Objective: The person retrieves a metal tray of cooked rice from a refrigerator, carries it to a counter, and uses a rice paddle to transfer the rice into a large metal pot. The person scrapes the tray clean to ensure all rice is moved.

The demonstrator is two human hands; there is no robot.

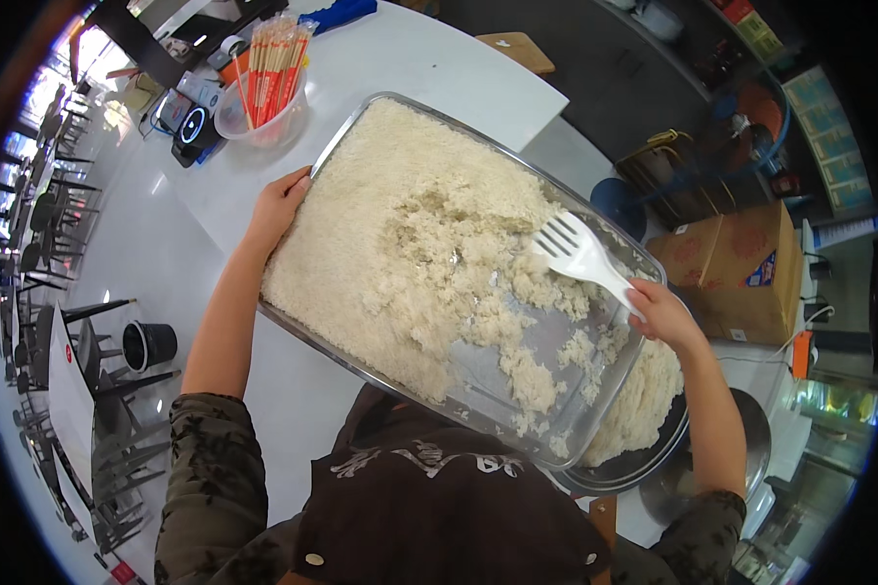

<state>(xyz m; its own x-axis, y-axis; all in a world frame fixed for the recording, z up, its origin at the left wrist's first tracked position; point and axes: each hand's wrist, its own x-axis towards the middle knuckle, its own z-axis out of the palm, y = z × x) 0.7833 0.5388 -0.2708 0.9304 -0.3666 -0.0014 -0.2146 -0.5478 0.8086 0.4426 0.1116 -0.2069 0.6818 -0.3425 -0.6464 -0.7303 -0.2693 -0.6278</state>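
A rectangular metal tray (483, 373) holds a bed of cooked white rice (351, 241). The rice is flat at the far left and broken into loose clumps toward the right, where bare metal shows. My left hand (279, 206) grips the tray's left rim. In my right hand (666, 314) is the handle of a white slotted plastic spatula (574, 248), its slotted head over the clumps. Below the tray's right end, more rice (640, 413) lies in a dark round pot (622, 479), partly hidden by the tray.
Wrapped chopsticks (274, 73) stand in a clear plastic tub (263, 121) on the white counter (410, 58), beside a black device (194, 131) with a lit ring. At right are a cardboard box (728, 270) and a metal bowl (746, 431). A black bucket (150, 345) stands on the floor at left.
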